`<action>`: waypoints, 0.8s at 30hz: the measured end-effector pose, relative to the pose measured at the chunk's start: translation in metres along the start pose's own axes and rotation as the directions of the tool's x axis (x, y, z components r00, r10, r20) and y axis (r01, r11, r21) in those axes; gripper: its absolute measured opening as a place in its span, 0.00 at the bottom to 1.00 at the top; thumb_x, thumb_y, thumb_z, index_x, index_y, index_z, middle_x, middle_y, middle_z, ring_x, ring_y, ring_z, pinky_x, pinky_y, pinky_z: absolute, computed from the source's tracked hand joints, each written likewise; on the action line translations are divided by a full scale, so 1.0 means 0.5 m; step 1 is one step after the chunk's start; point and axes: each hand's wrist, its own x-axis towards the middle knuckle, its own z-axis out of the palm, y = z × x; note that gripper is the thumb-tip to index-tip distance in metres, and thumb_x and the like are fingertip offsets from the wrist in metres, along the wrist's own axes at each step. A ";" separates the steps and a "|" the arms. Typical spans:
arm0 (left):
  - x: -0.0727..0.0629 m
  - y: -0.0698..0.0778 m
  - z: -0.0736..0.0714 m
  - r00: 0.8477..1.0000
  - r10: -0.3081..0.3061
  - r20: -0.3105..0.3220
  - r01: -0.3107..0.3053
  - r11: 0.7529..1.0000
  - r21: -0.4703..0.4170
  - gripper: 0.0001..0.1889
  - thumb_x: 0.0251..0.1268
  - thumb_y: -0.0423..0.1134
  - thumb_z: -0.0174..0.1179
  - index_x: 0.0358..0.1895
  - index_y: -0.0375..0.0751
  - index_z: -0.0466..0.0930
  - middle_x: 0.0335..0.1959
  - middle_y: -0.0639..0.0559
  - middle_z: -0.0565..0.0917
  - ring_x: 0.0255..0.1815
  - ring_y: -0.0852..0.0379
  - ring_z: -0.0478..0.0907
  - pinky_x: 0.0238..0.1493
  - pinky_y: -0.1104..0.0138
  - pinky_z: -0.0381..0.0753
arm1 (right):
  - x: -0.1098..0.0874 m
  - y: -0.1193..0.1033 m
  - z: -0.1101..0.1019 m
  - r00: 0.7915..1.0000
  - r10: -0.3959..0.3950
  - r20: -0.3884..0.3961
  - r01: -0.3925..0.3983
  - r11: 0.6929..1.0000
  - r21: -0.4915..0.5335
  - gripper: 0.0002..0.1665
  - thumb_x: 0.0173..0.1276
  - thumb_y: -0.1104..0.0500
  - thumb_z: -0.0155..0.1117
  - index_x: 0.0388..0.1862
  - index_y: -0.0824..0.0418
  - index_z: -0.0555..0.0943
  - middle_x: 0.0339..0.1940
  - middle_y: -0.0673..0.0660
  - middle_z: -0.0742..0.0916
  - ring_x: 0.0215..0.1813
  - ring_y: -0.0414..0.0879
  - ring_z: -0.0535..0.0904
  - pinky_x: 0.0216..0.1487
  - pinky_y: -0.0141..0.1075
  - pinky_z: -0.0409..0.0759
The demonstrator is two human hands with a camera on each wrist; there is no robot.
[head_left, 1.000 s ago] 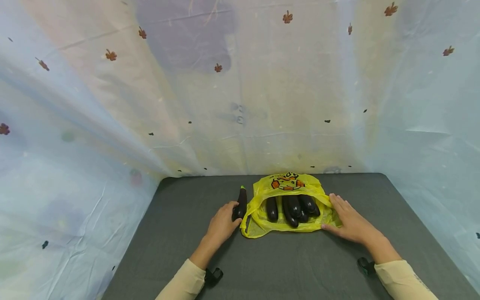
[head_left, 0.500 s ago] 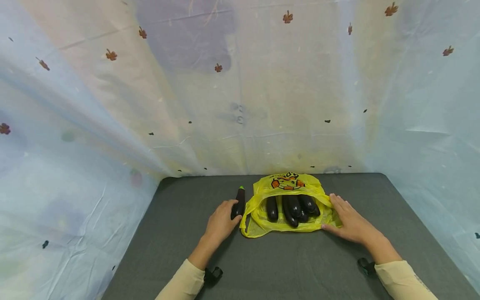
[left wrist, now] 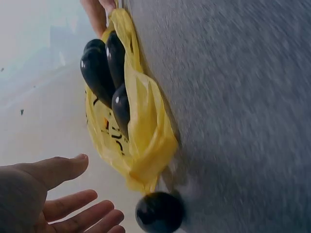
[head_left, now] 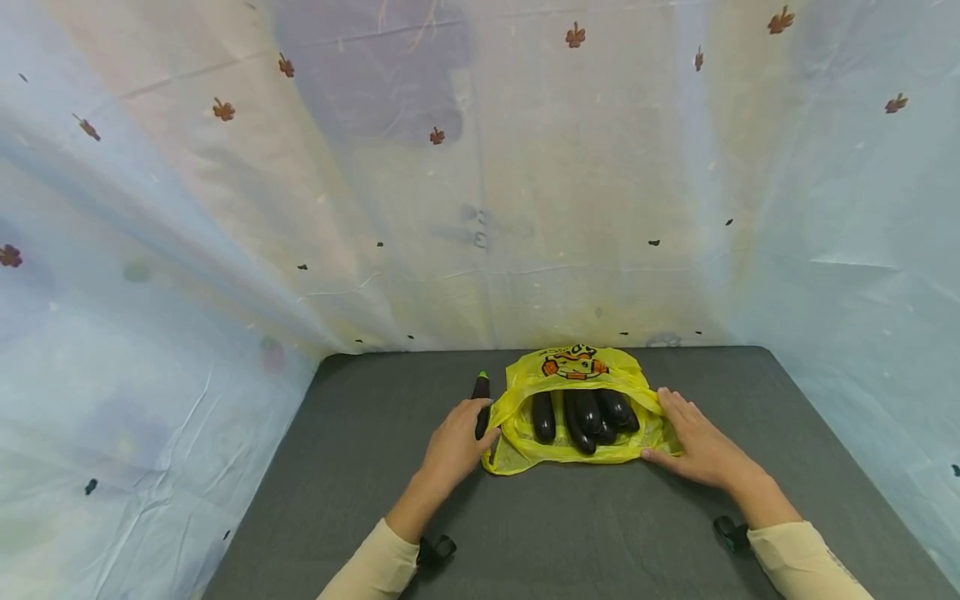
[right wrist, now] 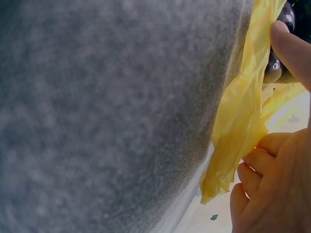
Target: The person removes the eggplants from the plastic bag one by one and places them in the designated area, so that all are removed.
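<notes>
A yellow plastic bag (head_left: 573,377) lies on the table with its mouth gaping toward me. Several dark eggplants (head_left: 585,412) are inside it. One more eggplant (head_left: 482,387) lies outside, just left of the bag; its rounded end (left wrist: 159,212) faces the left wrist camera. My left hand (head_left: 454,442) hovers by this eggplant and the bag's left edge. In the left wrist view its fingers are extended and apart from the eggplant. My right hand (head_left: 701,442) holds the bag's right side, thumb at the near rim and fingers (right wrist: 250,177) along the other side.
The grey table (head_left: 600,533) reaches back to a pale plastic sheet (head_left: 480,167) with leaf prints, which also hangs at both sides. Black straps (head_left: 437,552) show at both wrists.
My left hand has let go of the loose eggplant after shifting it slightly left, then moved right toward the bag's left edge. The right hand and bag stay nearly still.
</notes>
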 end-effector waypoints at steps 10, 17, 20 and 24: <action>0.002 0.029 0.027 0.998 0.047 0.045 -0.048 0.999 0.018 0.28 0.74 0.47 0.72 0.72 0.39 0.79 0.68 0.40 0.81 0.64 0.41 0.83 0.57 0.46 0.87 | 0.003 0.003 0.002 1.000 -0.003 0.000 0.003 1.000 -0.010 0.68 0.72 0.31 0.70 0.90 0.68 0.47 0.87 0.74 0.56 0.86 0.74 0.50 0.87 0.60 0.46; 0.003 0.042 0.041 0.997 0.032 0.076 -0.032 0.999 -0.004 0.31 0.74 0.50 0.71 0.74 0.40 0.78 0.72 0.41 0.79 0.70 0.41 0.79 0.61 0.44 0.85 | 0.007 0.003 0.003 1.000 -0.001 0.013 0.002 1.000 -0.012 0.69 0.72 0.30 0.70 0.90 0.67 0.46 0.87 0.74 0.55 0.86 0.74 0.50 0.86 0.62 0.47; 0.006 0.046 0.048 0.996 0.032 0.086 -0.031 0.999 -0.020 0.32 0.74 0.51 0.71 0.74 0.41 0.78 0.72 0.43 0.79 0.71 0.41 0.78 0.61 0.44 0.85 | 0.008 0.003 0.003 1.000 -0.001 0.018 0.001 1.000 -0.004 0.69 0.72 0.31 0.70 0.90 0.67 0.45 0.88 0.74 0.55 0.86 0.74 0.49 0.86 0.63 0.47; 0.014 0.052 0.059 0.996 0.048 0.079 -0.046 0.999 -0.022 0.31 0.73 0.52 0.72 0.73 0.42 0.79 0.70 0.43 0.81 0.69 0.42 0.80 0.61 0.45 0.85 | 0.008 0.001 0.001 1.000 0.000 0.018 0.000 1.000 -0.001 0.69 0.72 0.31 0.70 0.90 0.67 0.45 0.87 0.74 0.55 0.86 0.75 0.49 0.86 0.62 0.46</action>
